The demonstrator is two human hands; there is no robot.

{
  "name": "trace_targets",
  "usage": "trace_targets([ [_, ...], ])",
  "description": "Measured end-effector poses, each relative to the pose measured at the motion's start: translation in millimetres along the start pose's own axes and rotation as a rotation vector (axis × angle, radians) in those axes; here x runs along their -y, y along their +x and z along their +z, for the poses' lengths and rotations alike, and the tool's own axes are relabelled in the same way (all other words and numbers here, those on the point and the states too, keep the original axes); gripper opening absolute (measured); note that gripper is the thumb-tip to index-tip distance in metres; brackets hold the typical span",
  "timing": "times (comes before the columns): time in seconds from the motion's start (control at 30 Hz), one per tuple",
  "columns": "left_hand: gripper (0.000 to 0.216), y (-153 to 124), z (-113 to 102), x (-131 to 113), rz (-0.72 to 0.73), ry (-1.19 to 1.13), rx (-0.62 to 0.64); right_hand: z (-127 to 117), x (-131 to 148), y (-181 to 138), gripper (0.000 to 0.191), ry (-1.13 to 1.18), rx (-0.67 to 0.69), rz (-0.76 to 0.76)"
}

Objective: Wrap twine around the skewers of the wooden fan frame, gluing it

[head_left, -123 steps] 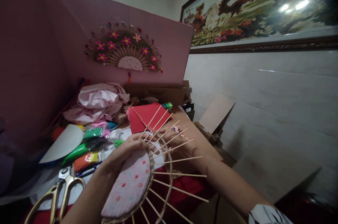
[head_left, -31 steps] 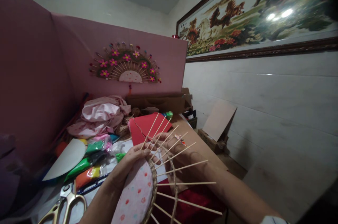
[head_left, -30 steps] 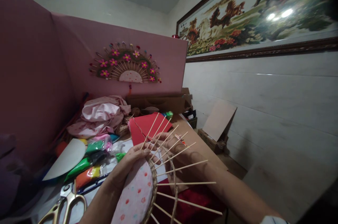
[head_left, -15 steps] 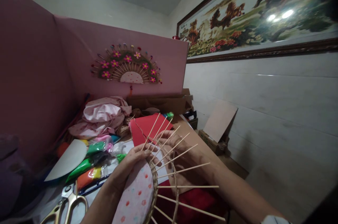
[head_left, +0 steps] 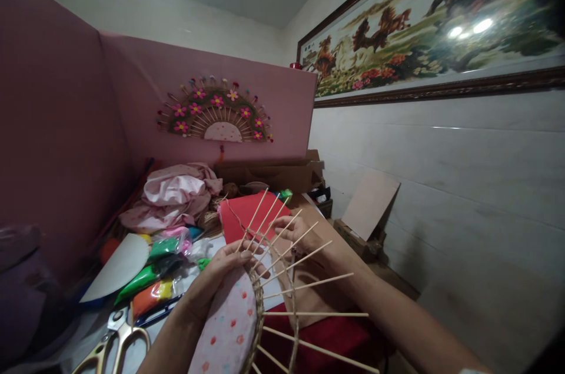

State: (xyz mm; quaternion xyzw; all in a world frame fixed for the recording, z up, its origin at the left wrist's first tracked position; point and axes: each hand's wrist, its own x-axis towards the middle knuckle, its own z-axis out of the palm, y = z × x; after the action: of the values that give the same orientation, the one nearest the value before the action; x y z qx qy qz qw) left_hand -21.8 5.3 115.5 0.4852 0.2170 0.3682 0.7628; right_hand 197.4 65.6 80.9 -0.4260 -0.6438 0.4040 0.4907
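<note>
A half-round fan frame (head_left: 225, 318), covered in pale pink cloth with red spots, is tilted in front of me. Thin wooden sticks (head_left: 318, 314) fan out from its curved edge, which has a braided cord trim (head_left: 258, 309). My left hand (head_left: 233, 257) grips the frame at its upper end, fingers around the lowest part of the sticks. Brown twine (head_left: 295, 318) runs across the sticks farther out in an arc. Beyond the upper sticks, my right hand (head_left: 298, 234) is closed with thumb and fingertips together at the twine; sticks partly cover its fingers.
Gold-handled scissors (head_left: 117, 336), bagged coloured clay (head_left: 152, 297) and a white half-round card (head_left: 119, 268) lie at the left. Behind are crumpled pink cloth (head_left: 176, 189) and red sheets (head_left: 247, 215). A flowered fan (head_left: 216, 109) hangs on the pink panel.
My right hand has moved slightly right and away from the left hand, drawing back from the sticks. My left hand keeps its hold on the fan frame. The view has shifted slightly.
</note>
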Motion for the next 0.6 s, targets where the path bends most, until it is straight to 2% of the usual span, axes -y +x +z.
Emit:
trace_targets([
  [0.1,0.014,-0.8,-2.1,-1.3,0.032,0.0,-0.001,-21.3,-12.4,0.1,0.023,-0.195,-0.171,-0.019],
  [0.2,0.016,-0.8,-3.7,-3.0,0.019,-0.005,-0.006,-45.1,-19.2,-5.4,0.021,-0.263,-0.251,-0.001],
  [0.4,0.018,-0.7,-3.9,-4.6,0.016,0.012,-0.02,-77.8,-23.5,-33.5,0.022,-0.355,-0.329,0.057],
  [0.6,0.02,0.3,-3.6,-4.8,0.013,0.047,-0.043,-87.8,-36.2,-50.2,0.029,-0.455,-0.336,0.172],
])
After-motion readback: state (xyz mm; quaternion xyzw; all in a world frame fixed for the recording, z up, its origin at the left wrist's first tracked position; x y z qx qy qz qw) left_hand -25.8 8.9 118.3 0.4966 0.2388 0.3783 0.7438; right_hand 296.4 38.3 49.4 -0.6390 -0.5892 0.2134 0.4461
